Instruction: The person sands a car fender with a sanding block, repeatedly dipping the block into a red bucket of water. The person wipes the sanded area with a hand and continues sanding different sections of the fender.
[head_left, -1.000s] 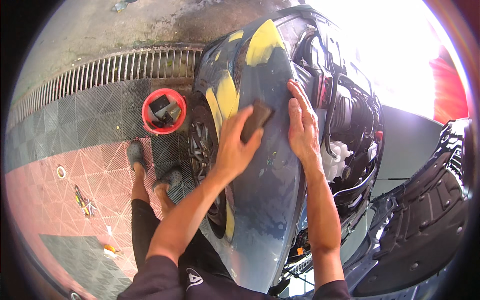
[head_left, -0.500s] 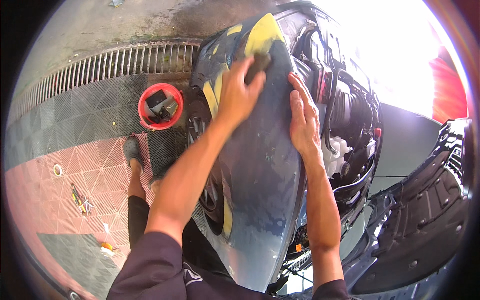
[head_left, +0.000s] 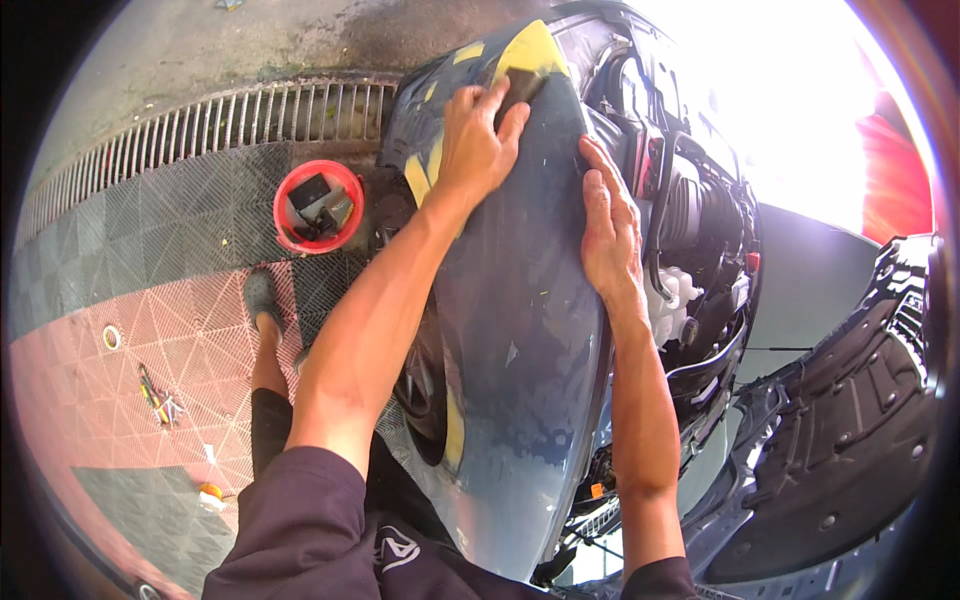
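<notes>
A blue-grey car fender (head_left: 510, 350) with yellow filler patches (head_left: 529, 45) fills the middle. My left hand (head_left: 481, 140) grips a dark sanding block (head_left: 523, 92) pressed on the fender at the lower edge of the upper yellow patch. My right hand (head_left: 612, 220) rests along the fender's right edge beside the open engine bay, fingers straight and holding nothing. The wheel (head_left: 418, 385) shows partly behind my left forearm.
A red bucket (head_left: 287, 190) holds dark pieces. Pliers (head_left: 157, 398) and a tape roll (head_left: 112, 338) lie on the tiles, near a drain grate (head_left: 240, 118). The engine (head_left: 690, 215) and raised bonnet (head_left: 820, 450) are right; my clog (head_left: 261, 295) is left.
My left hand and the block have moved up the fender into the upper yellow patch. My right hand has slid slightly upward along the edge.
</notes>
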